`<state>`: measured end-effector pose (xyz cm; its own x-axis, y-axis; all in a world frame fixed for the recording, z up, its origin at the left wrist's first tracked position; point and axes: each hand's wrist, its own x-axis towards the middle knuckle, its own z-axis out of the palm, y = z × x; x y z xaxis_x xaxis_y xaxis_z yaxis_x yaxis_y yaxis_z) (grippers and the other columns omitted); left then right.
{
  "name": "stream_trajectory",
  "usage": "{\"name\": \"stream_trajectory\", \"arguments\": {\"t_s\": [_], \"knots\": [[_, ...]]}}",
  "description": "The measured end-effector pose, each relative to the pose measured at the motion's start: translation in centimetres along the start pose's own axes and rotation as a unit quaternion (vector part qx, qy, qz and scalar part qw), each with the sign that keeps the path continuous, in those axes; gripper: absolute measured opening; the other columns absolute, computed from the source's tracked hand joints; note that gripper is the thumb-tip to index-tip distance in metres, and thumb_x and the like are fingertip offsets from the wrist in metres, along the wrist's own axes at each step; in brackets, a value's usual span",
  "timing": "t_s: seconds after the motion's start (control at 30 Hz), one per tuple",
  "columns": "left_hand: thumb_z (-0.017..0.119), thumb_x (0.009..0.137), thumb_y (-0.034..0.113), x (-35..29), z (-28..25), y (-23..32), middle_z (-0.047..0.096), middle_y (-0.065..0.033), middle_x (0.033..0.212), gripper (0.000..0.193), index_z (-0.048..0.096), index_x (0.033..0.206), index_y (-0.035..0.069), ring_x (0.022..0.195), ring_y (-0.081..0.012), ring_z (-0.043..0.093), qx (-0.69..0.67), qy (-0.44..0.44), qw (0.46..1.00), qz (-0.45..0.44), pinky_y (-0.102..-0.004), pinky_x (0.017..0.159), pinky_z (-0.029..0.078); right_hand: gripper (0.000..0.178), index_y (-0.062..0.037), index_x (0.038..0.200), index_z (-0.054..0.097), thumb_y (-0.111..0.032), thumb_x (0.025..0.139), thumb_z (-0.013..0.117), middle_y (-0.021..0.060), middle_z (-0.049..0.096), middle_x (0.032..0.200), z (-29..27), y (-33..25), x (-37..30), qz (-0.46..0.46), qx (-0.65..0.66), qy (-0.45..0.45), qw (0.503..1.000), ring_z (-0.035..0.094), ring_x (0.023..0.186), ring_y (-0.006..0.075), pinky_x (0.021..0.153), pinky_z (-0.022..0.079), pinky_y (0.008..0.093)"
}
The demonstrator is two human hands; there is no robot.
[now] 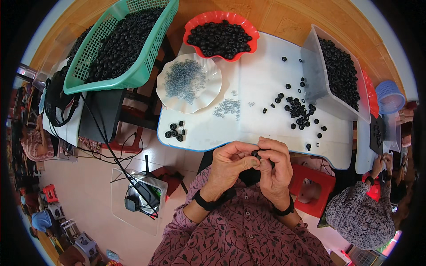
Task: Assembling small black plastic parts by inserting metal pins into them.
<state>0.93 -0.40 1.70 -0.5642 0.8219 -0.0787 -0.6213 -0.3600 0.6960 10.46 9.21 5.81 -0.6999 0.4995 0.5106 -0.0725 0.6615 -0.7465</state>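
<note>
My left hand (228, 165) and my right hand (276, 167) meet just past the near edge of the white table (199, 126). Both are closed, with thumbs and fingertips pinching a small black round part (255, 154) between them. Fingers cover most of it, so its details are hidden. Loose black ring-shaped parts (298, 107) lie scattered beyond my right hand. A small cluster of black parts (173, 133) sits toward the table's left corner. Tiny clear rings (227, 107) are spread on the tabletop, and more fill a white scalloped plate (213, 94).
A red scalloped bowl (254, 33) of black parts stands at the back. To the right is a translucent bin (316, 82), to the left a green basket (128, 84), both full of black parts. Cables (95, 119) hang at left; another person (361, 217) works at right.
</note>
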Motion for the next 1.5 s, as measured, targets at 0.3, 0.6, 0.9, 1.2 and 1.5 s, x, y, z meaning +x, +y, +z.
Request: {"name": "stream_trajectory", "arguments": {"t_s": [0.3,0.6,0.9,1.2,1.5], "knots": [[0.068,0.08,-0.008,0.0,-0.1,0.4,0.067,-0.0138,0.091,0.023,0.062,0.102,-0.006,0.078,-0.0187,0.067,-0.006,-0.01,1.0,-0.021,-0.031,0.073,0.058,0.013,-0.0013,0.098,0.061,-0.001,0.085,0.065,0.0128,0.062,0.103,-0.4,0.3,0.2,-0.046,-0.068,-0.009,0.997,0.061,0.099,0.0306,0.085,0.05,0.0398],[0.069,0.079,-0.009,-0.4,0.4,-0.4,0.068,-0.0112,0.092,0.024,0.064,0.101,-0.005,0.08,-0.0156,0.067,0.087,0.03,0.996,0.02,-0.0268,0.075,0.056,0.01,-0.0006,0.096,0.059,-0.003,0.087,0.063,0.0132,0.061,0.1,-0.2,0.2,-0.2,-0.027,-0.059,0.014,0.998,0.061,0.098,0.0316,0.085,0.05,0.0414],[0.067,0.083,-0.005,-0.2,0.5,0.1,0.068,-0.0134,0.094,0.022,0.063,0.104,-0.006,0.081,-0.0171,0.067,0.018,0.008,1.0,-0.004,-0.0281,0.075,0.056,0.012,-0.0004,0.101,0.058,-0.005,0.09,0.061,0.0164,0.059,0.104,-0.5,0.2,-0.6,0.027,-0.009,0.003,1.0,0.061,0.097,0.0306,0.084,0.05,0.0367],[0.068,0.083,-0.003,-0.1,0.2,-0.2,0.068,-0.0147,0.092,0.021,0.063,0.104,-0.006,0.079,-0.0193,0.068,0.002,0.003,1.0,-0.01,-0.0311,0.075,0.057,0.015,-0.0003,0.099,0.062,-0.004,0.085,0.067,0.0138,0.062,0.102,-1.2,0.4,-0.7,0.096,0.075,0.001,0.993,0.063,0.091,0.0231,0.087,0.05,0.035],[0.065,0.085,-0.004,-0.2,0.2,-0.4,0.067,-0.016,0.097,0.019,0.063,0.104,-0.005,0.085,-0.0209,0.068,-0.005,0.007,1.0,-0.022,-0.0329,0.077,0.058,0.013,-0.0004,0.094,0.065,-0.004,0.082,0.07,0.0123,0.063,0.097,-1.3,0.2,-0.3,0.074,0.038,0.012,0.996,0.063,0.09,0.023,0.09,0.049,0.0375]]}}
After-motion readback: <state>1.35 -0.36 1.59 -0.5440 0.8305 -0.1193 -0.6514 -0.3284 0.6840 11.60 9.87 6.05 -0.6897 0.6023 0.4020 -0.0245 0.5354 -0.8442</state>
